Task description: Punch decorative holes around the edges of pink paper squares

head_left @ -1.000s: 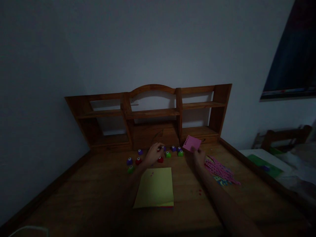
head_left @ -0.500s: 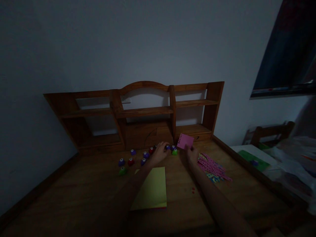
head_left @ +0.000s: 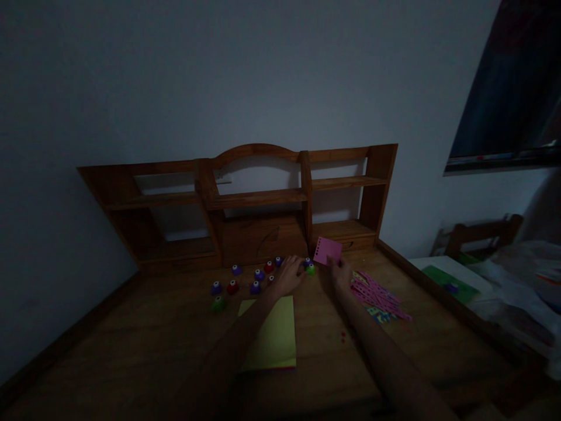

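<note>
My right hand (head_left: 340, 276) pinches a small pink card (head_left: 328, 251) with a row of holes along its left edge, held up above the desk. My left hand (head_left: 289, 277) is low at the back, its fingers curled over the spot where a purple one-eyed toy stood; what they hold is hidden. Just right of those fingertips are a purple toy (head_left: 307, 261) and a green toy (head_left: 311, 269). Several more one-eyed toys stand to the left, among them a red toy (head_left: 232, 287), a purple toy (head_left: 216, 287) and a green toy (head_left: 218, 303).
A yellow paper stack (head_left: 274, 336) lies under my left forearm. Right of my right hand is a heap of pink perforated strips (head_left: 379, 297) over blue and yellow pieces. Small red bits (head_left: 343, 337) lie nearer. A wooden shelf (head_left: 263, 202) backs the desk.
The view has turned right. My left hand has moved right along the toys, uncovering some and covering the purple one at its fingertips. My right hand keeps hold of the pink card.
</note>
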### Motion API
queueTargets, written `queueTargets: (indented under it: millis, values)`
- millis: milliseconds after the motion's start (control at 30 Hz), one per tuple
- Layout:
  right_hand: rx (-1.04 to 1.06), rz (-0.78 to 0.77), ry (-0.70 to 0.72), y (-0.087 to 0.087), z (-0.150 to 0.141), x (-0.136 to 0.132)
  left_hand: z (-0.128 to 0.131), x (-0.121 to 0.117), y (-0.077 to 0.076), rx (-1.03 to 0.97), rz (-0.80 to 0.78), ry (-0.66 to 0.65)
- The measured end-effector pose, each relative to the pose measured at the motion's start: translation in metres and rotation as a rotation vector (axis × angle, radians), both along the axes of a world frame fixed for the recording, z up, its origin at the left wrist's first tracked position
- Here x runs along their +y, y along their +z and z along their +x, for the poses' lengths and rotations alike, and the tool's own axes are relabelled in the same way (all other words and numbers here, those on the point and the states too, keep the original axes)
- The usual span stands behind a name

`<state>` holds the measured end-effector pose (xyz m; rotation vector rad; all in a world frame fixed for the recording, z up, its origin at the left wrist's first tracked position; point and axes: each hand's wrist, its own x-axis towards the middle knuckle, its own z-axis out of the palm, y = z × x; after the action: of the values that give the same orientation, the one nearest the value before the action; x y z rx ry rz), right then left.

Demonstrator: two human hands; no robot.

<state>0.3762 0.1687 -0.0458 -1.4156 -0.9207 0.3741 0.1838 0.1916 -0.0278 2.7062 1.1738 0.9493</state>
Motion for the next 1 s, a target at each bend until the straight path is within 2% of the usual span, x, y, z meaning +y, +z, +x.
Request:
queueTargets:
  millis: [133,433,533,667,767,867,1000]
  values:
    - [-0.004,0.015,0.009,-0.002,0.0,0.002,0.011,0.001,-0.001,0.04,-0.004,0.012]
    - [0.042,0.034,0.002,-0.005,-0.001,0.004,0.023,-0.003,-0.001,-0.01,-0.001,-0.019]
    - [0.061,0.045,0.0,-0.007,-0.002,0.005,0.023,-0.004,-0.001,-0.109,-0.013,0.06]
    - [0.075,0.06,-0.004,-0.008,-0.001,0.007,0.018,0.005,0.001,-0.299,-0.008,0.276]
    - [0.085,0.063,-0.007,-0.008,-0.001,0.007,0.01,0.017,0.006,-0.344,-0.048,0.397]
    - [0.09,0.061,-0.008,-0.006,-0.002,0.005,0.001,0.025,0.011,-0.251,-0.12,0.418]
    - [0.094,0.055,-0.013,-0.005,-0.003,0.004,-0.002,0.027,0.011,-0.15,-0.171,0.369]
